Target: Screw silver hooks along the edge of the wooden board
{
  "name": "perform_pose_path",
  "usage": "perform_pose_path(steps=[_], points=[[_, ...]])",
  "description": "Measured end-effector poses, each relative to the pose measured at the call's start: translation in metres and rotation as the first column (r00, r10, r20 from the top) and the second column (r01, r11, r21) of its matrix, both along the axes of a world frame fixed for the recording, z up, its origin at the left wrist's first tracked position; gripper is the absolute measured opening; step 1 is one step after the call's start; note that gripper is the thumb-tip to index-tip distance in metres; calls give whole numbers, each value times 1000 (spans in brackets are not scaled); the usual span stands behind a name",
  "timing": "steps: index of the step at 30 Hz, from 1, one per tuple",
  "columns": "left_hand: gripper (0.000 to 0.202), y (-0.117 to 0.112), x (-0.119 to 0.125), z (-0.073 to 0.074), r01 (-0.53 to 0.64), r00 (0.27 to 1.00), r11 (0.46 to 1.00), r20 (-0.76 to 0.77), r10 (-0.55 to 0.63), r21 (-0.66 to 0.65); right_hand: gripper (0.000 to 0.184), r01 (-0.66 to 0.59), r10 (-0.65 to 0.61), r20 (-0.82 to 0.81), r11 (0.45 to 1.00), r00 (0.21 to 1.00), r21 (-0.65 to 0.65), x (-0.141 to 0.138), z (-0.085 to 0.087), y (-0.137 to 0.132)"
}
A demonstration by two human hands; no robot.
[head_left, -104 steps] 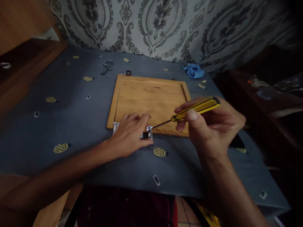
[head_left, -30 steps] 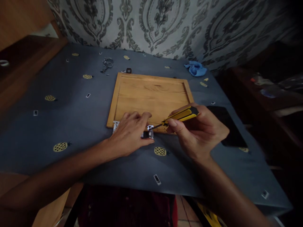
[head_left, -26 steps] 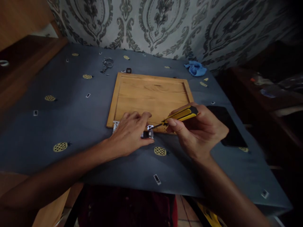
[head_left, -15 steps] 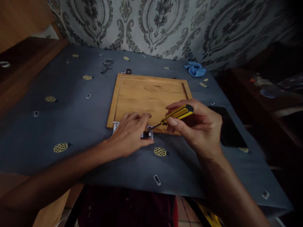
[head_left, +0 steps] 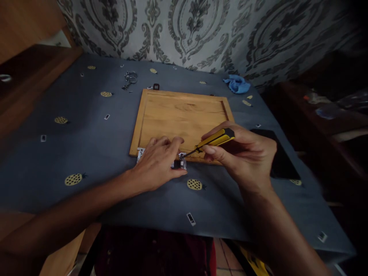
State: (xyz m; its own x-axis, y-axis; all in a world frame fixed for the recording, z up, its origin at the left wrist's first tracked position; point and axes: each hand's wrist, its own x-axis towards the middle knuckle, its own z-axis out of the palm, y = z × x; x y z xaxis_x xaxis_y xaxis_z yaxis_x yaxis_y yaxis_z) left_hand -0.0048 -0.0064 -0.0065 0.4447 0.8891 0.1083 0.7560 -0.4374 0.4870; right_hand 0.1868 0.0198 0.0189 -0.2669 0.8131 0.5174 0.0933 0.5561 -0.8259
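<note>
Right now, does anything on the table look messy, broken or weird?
Nothing looks spilled or broken. Oddest is the blue bundle, perhaps a cloth, near the far right corner of the table: it's scrunched up, not flat. Metal pieces lie jumbled beyond the far left corner of the wooden board.

there was one left hand (head_left: 157,161), one right hand (head_left: 247,155), one screwdriver (head_left: 216,139), one panel (head_left: 181,119), one cloth (head_left: 238,84), one slab (head_left: 283,158) and one surface (head_left: 94,149). two metal bits (head_left: 140,153) flanked the left hand; whether joined was hidden.

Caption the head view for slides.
Left hand over metal hardware at a wooden panel; right hand angles a screwdriver toward it.
</note>
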Motion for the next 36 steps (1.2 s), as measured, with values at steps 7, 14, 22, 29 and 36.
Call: perform_pose_path(steps=[7, 14, 22, 29, 36], points=[[59, 0, 0, -1, 1, 1000, 1000, -8, -1, 18, 14, 45, -56, 76, 990, 996, 133, -1, 0, -2], [57, -1, -1, -1, -8, 1000, 1000, -9, 8, 13, 15, 86, -134, 162, 958, 978, 274, -5, 1, -8], [57, 0, 0, 0, -10, 1000, 1000, -14, 10, 3, 16, 141, -187, 143, 948, 972, 285, -5, -5, -10], [59, -1, 0, 1, -15, 1000, 1000, -18, 14, -4, 19, 231, -255, 69, 940, 964, 251, -8, -13, -13], [58, 0, -1, -1, 10, 1000, 1000, -6, -10, 8, 15, 346, -345, -45, 913, 937, 215, -10, 3, -21]])
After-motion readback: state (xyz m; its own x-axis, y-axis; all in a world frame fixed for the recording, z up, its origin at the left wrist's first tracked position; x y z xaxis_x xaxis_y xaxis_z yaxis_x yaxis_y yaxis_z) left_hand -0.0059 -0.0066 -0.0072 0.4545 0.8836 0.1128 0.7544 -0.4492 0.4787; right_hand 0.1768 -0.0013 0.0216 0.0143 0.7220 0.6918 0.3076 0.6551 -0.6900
